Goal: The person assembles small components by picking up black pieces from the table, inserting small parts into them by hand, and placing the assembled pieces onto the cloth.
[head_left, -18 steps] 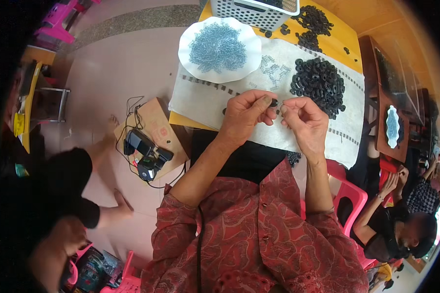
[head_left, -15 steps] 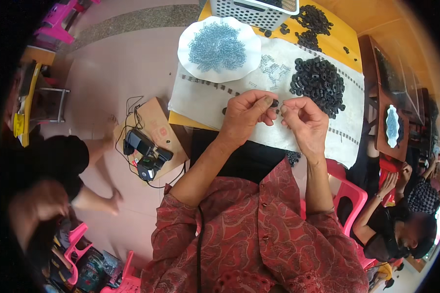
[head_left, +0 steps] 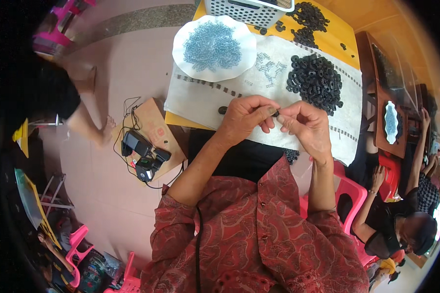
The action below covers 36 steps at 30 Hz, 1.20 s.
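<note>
Between the thumb and fingers of my left hand [head_left: 246, 118] is a small round black part [head_left: 276, 114]. My right hand [head_left: 309, 128] is pinched against that same part from the other side; whatever its fingertips hold is too small to make out. Both hands are above a white cloth [head_left: 190, 97]. Beyond my right hand lies a heap of black ring-shaped parts [head_left: 315, 80]. A scalloped white plate [head_left: 179, 61] carries a pile of tiny bluish-grey pieces resembling springs [head_left: 212, 46]. Similar pieces [head_left: 269, 68] are scattered on the cloth. Another black part [head_left: 223, 110] rests left of my left hand.
A grey perforated basket [head_left: 252, 13] stands at the table's far edge, with more black parts [head_left: 310, 17] beside it. On the floor to the left, a cardboard box [head_left: 164, 129] bears black devices and cables. People are at both sides; a pink chair [head_left: 352, 195] is at right.
My right hand has come in to the black part, closing the small gap between my hands. At the left, another person has moved farther away along the floor.
</note>
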Each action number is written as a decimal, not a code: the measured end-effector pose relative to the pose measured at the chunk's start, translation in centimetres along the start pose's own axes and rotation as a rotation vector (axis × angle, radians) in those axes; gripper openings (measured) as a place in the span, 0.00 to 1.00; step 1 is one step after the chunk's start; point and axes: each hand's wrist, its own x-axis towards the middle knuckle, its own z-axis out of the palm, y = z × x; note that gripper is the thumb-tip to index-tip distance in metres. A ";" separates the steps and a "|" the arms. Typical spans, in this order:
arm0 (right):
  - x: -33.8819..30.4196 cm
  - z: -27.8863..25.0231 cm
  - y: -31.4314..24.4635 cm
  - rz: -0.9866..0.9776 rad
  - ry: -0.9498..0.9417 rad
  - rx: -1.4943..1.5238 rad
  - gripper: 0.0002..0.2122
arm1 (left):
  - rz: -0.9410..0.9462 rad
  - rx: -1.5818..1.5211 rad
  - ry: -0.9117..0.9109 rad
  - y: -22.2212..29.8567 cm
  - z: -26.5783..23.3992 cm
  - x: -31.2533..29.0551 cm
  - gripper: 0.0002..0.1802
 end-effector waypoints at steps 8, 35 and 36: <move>-1.2 -0.5 0.4 0.275 -0.160 0.216 0.03 | -0.196 0.017 -0.284 1.2 -0.8 -0.2 0.09; 3.7 -1.8 4.0 -0.393 0.255 -0.789 0.05 | -0.207 -0.407 -0.018 -0.1 -0.3 0.4 0.13; 3.4 -1.8 4.3 -0.356 0.293 -0.629 0.05 | -0.188 -0.417 -0.018 -0.2 -0.2 0.4 0.13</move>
